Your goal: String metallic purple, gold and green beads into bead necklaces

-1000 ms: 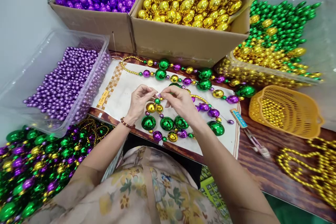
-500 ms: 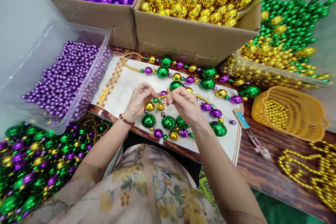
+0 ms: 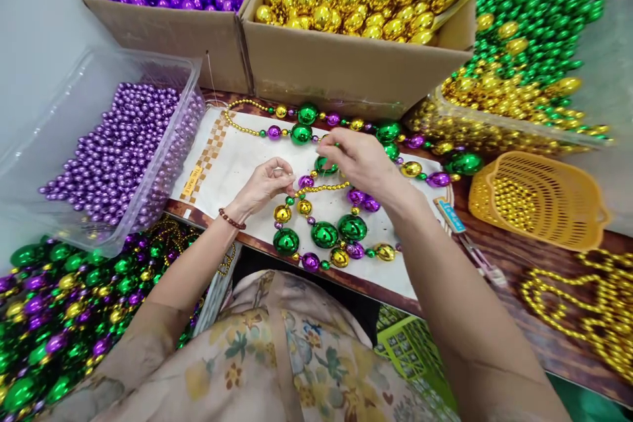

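My left hand (image 3: pixel 264 190), with a brown bead bracelet at the wrist, pinches thumb against finger at the joint of a bead necklace (image 3: pixel 324 235) of large green, purple and gold beads. A run of small gold beads (image 3: pixel 324 188) leads right from that pinch. My right hand (image 3: pixel 363 161) hovers over the necklace's upper right part, its fingers bent together. Whatever it holds, perhaps thread, is too fine to make out. Behind lies a second bead strand (image 3: pixel 301 134) along the white cloth (image 3: pixel 247 165).
Cardboard boxes of purple (image 3: pixel 168 26) and gold beads (image 3: pixel 346 46) stand at the back. Clear tubs of beads flank them, left (image 3: pixel 190 79) and right (image 3: pixel 524 125). On the right are a yellow basket (image 3: pixel 554 211), a blue-labelled cutter (image 3: pixel 450 214) and gold bead strands (image 3: pixel 564 303). Finished-looking strands (image 3: pixel 74 310) heap at lower left.
My right hand has drawn up and to the right, away from my left hand. My left hand stays at the necklace joint. The view has shifted slightly.
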Available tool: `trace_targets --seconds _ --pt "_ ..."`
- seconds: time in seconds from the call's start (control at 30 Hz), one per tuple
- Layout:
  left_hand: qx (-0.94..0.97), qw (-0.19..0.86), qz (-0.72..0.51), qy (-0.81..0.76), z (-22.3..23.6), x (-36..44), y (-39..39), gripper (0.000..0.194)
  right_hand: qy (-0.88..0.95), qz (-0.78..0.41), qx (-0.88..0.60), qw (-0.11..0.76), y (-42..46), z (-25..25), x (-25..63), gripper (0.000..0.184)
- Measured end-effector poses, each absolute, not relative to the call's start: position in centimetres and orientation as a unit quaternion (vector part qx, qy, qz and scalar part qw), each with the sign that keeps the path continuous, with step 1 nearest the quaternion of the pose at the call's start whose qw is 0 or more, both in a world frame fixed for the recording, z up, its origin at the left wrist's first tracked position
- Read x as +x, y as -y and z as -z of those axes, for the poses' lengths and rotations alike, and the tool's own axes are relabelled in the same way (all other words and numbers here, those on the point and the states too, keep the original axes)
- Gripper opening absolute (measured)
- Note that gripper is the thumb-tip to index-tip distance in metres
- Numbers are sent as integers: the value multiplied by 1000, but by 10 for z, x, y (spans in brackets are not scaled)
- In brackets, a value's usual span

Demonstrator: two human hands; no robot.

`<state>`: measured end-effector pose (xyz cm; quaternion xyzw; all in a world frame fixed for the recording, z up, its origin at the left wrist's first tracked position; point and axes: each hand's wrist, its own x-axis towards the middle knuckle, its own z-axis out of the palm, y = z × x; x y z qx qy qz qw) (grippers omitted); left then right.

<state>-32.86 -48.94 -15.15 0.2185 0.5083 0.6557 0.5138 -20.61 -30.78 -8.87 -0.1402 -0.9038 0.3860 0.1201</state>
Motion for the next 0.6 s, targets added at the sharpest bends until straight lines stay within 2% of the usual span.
trace_targets --seconds 0.07,0.17,0.27,0.33,0.43,0.5,0.6 --pt "225 523 -646 -509 151 -326 489 42 952 -260 -118 111 315 77 -233 16" --pt "231 513 -653 -506 149 -323 489 39 975 -196 -51 85 332 69 -273 14" --pt "199 494 -685 -497 150 -323 493 40 961 -240 -15 134 339 76 -282 25" --pt "177 491 -698 -490 151 -323 496 40 945 -296 -43 131 337 87 -268 29" --pt "172 496 -702 -481 155 -323 499 39 924 -380 -48 2 334 106 -237 25" --pt "176 501 -700 -478 155 -323 500 39 913 -403 -42 -38 335 115 -221 21" --pt "184 503 -693 -483 153 -324 500 34 926 -373 -59 26 338 118 -208 21"
